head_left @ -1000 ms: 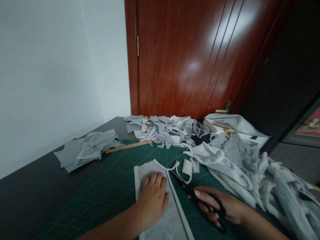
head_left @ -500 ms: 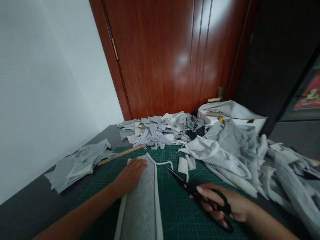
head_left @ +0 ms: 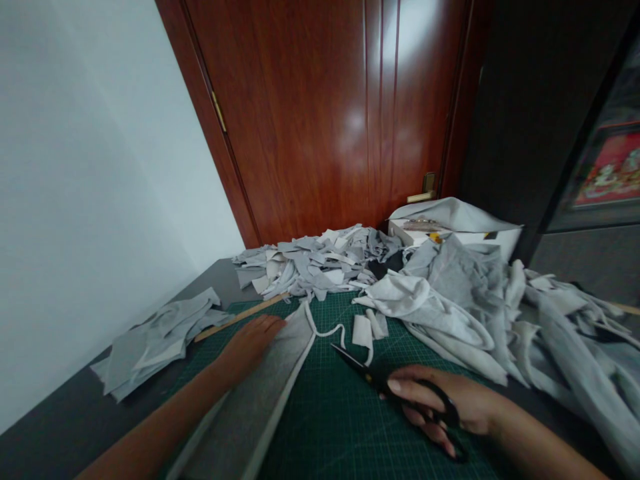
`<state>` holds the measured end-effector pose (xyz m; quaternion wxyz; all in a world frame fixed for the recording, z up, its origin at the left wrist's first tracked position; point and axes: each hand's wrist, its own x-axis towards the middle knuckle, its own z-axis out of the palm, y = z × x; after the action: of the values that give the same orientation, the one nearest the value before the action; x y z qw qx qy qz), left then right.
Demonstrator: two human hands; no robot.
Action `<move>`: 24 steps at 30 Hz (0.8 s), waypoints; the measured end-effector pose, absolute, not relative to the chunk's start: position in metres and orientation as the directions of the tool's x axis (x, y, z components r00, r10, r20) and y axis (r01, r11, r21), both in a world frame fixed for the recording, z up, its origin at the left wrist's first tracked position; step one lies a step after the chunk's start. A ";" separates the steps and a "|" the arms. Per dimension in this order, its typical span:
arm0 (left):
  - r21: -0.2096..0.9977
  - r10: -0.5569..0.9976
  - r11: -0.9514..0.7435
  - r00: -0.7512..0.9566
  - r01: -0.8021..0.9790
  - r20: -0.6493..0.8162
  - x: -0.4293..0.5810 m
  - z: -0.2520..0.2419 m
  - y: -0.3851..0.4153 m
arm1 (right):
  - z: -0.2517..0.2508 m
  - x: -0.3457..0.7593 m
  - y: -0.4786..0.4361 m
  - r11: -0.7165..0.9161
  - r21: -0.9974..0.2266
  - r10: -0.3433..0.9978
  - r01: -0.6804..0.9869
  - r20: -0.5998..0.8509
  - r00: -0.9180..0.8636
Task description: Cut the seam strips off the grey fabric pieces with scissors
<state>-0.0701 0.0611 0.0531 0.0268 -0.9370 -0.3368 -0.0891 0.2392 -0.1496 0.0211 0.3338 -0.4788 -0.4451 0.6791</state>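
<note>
My left hand (head_left: 255, 343) is closed over the left edge of a long grey fabric strip (head_left: 260, 393) near its far end; the fingertips are partly hidden. The strip has pale edges and slants across the green cutting mat (head_left: 345, 420). From its far corner a thin white fabric cord (head_left: 333, 329) curls to the right. In my right hand (head_left: 435, 400) is a pair of black-handled scissors (head_left: 370, 378), fingers through the loops. The blades look closed, with the tip just below the cord and apart from the strip. Small white fabric pieces (head_left: 363, 331) lie beyond the blades.
Fabric scraps (head_left: 310, 260) are heaped by the door. A flat stack of grey pieces (head_left: 160, 337) lies at the left beside a wooden ruler (head_left: 240, 318). Larger crumpled grey cloth (head_left: 455, 287) covers the right side, in front of a white box (head_left: 505, 240).
The grey strip has swung from nearly straight to a slant, its near end shifting left and its far corner slightly right. My left hand has moved slightly left; the scissors stay nearly in place.
</note>
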 end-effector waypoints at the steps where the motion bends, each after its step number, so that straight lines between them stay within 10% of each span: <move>1: -0.052 0.613 -0.763 0.748 0.644 0.256 -0.063 0.057 0.064 | 0.021 0.240 -0.151 -0.383 -0.924 0.872 -0.004 -0.360 -0.332; 5: -0.089 0.634 -0.701 0.675 0.708 0.378 -0.040 0.055 0.067 | 0.021 0.242 -0.153 -0.416 -0.907 0.836 0.059 -0.407 -0.367; 17: 0.501 0.670 -0.688 0.725 0.525 0.160 -0.010 0.017 0.039 | 0.019 0.240 -0.157 -0.435 -0.897 0.807 0.078 -0.426 -0.410; 24: 0.432 0.805 -0.574 0.575 0.696 0.145 -0.025 0.021 0.041 | 0.023 0.233 -0.162 -0.343 -0.922 0.816 0.176 -0.386 -0.430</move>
<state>-0.0249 0.0413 0.0206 -0.1661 -0.8717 -0.4304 -0.1650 0.2331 -0.1622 0.0235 0.2398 -0.4767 -0.5204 0.6667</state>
